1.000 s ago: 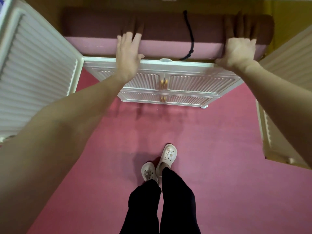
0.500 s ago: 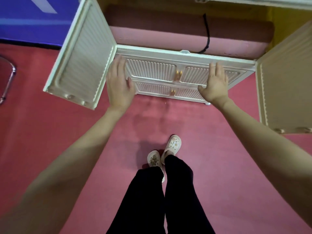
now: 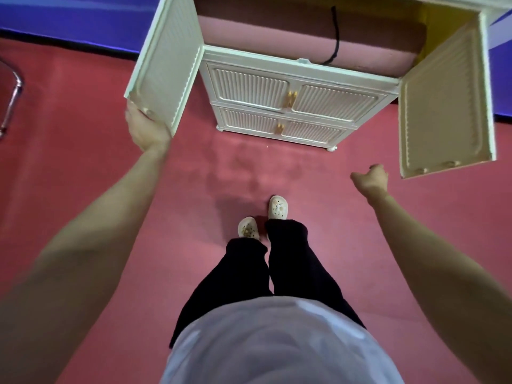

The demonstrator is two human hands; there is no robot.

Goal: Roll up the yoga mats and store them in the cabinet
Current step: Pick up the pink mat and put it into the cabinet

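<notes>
Both hands had left the rolled mat (image 3: 304, 37) in the cabinet (image 3: 299, 87) — left hand (image 3: 146, 128) gripping the open door (image 3: 166, 65), right hand (image 3: 370, 180) loosely curled, empty — closing looked next.

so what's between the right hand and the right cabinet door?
Nothing: head view shows only bare red floor between the right hand and right door.

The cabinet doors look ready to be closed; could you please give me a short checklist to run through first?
1. Rolled mat fully inside the top compartment: ok.
2. Black strap clear of the door path: cannot tell; its loop sits near the front edge.
3. Left hand has a grip on the left door: ok.
4. Right hand on the right door: not ok, apart from it.
5. Lower doors shut: ok.
</notes>
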